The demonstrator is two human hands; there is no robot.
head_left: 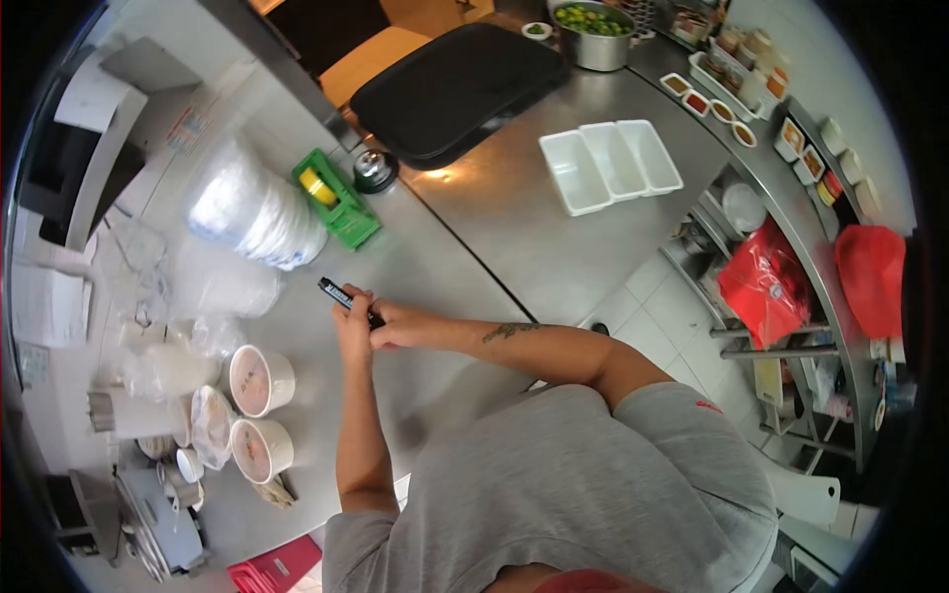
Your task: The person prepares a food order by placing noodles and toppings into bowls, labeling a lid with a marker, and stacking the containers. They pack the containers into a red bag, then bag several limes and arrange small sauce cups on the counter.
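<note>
Nr marker (339,293): 2 cups (261,381), bowl stack (255,211)

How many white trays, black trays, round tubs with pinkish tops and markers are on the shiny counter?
White trays: 3
Black tray: 1
Round tubs: 2
Marker, held by the left hand and the right hand: 1
Total: 7

The desk (514,227) is brushed metal with a dull sheen. At 12 o'clock a black tray (455,89) looks matt plastic; at 1 o'clock white tubs (610,163) are smooth plastic. The marker (338,293) is glossy dark plastic; the shirt (563,474), grey cloth.
</note>
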